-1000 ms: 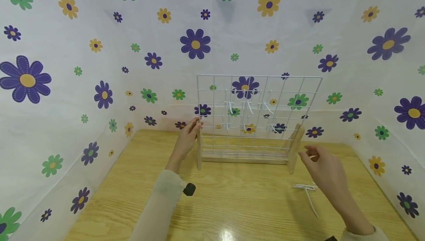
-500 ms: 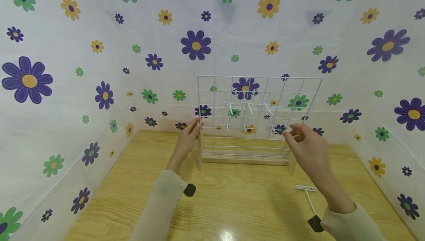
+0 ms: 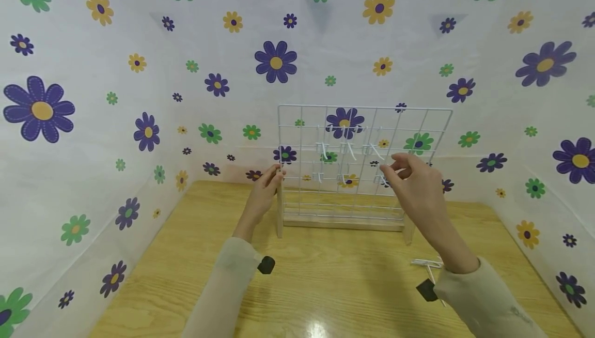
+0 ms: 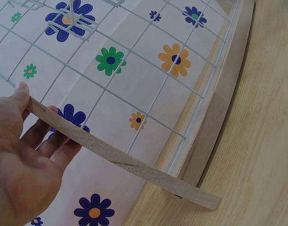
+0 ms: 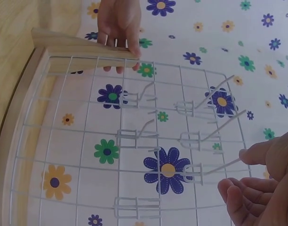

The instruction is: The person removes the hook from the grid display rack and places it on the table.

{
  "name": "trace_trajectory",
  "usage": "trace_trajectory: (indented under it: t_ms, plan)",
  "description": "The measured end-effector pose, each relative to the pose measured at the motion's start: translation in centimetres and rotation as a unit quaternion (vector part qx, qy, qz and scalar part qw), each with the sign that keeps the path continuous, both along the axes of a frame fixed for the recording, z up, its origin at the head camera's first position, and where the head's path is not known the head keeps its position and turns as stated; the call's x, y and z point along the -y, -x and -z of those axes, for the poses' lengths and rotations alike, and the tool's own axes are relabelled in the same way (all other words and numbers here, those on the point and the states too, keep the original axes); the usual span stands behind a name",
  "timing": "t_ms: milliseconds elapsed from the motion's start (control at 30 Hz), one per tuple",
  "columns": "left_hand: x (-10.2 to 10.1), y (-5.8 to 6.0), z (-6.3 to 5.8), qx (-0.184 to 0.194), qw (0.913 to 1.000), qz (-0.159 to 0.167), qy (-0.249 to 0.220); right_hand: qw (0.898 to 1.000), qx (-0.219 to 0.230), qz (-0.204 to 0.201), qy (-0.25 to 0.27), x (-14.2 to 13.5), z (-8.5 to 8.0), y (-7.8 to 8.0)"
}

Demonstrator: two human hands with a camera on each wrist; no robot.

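A white wire grid panel [image 3: 302, 198] stands upright in a wooden stand [image 3: 344, 222], with several white wire hooks [image 3: 347, 147] hung on it in two rows. My left hand [image 3: 261, 196] holds the stand's left upright [image 4: 120, 160], thumb on the near edge and fingers behind. My right hand [image 3: 420, 185] is in front of the panel's right side, fingers bent and thumb apart from them. Its thumb tip is at the prong end of the upper right hook [image 5: 214, 169]; whether they touch I cannot tell. A loose white hook [image 3: 425, 263] lies on the table, partly behind the right sleeve.
The wood-grain table [image 3: 307, 276] runs up to a white flower-printed backdrop [image 3: 325, 48] behind and at both sides. A black square device [image 3: 426, 290] is on the right cuff, and a black piece [image 3: 266, 265] on the left one.
My right hand has moved up and left from beside the stand's right upright to the upper right hook. My left hand has stayed on the left upright.
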State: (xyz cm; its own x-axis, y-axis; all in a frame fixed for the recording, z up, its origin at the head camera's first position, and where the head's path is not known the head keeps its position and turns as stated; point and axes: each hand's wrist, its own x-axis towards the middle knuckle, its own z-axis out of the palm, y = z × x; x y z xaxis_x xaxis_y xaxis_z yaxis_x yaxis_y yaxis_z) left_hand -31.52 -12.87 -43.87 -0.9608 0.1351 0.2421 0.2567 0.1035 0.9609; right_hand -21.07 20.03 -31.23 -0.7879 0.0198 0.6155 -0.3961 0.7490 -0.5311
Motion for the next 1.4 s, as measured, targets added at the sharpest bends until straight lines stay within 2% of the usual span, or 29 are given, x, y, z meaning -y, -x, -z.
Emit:
trace_trajectory:
  t_ms: [400, 567, 733, 1100, 1400]
  plan:
    - [0.0, 0.3, 0.1, -0.005, 1.0, 0.003, -0.008, 0.999, -0.039, -0.009, -0.012, 1.1, -0.6, 1.6]
    - [0.0, 0.1, -0.1, 0.005, 0.9999, 0.003, -0.01, 0.999, -0.049, -0.013, 0.0, 1.3, -0.6, 1.7]
    - [0.0, 0.1, 0.0, 0.013, 0.9998, 0.004, -0.012, 0.997, -0.077, -0.02, 0.012, 1.4, -0.8, 1.7]
    - [0.1, 0.2, 0.3, 0.011, 0.9999, 0.003, -0.005, 0.992, -0.127, -0.017, 0.014, 1.1, -0.9, 2.4]
    - [0.1, 0.0, 0.0, 0.007, 1.0, 0.002, -0.006, 0.988, -0.153, -0.021, 0.021, 0.7, -1.4, 2.8]
